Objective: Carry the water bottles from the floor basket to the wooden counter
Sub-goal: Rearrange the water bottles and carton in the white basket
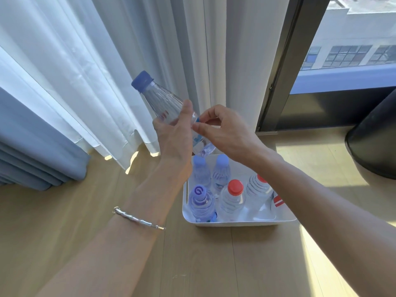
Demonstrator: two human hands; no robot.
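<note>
A clear water bottle (pixel 158 99) with a blue cap is held tilted above the white floor basket (pixel 242 222), cap pointing up and left. My left hand (pixel 173 136) is wrapped around its middle. My right hand (pixel 222 129) pinches the bottle's label at its right side with thumb and fingertips. Inside the basket stand several more bottles: a blue-capped one (pixel 201 202) at the front left, a red-capped one (pixel 232 199) in the middle, and another red-capped one (pixel 258 187) partly hidden behind my right forearm.
The basket sits on a light wooden floor (pixel 107 211). White sheer curtains (pixel 107 71) and a blue curtain (pixel 32 146) hang at the left and behind. A dark window frame (pixel 285 71) rises at right. A black round object (pixel 377 142) stands at the far right.
</note>
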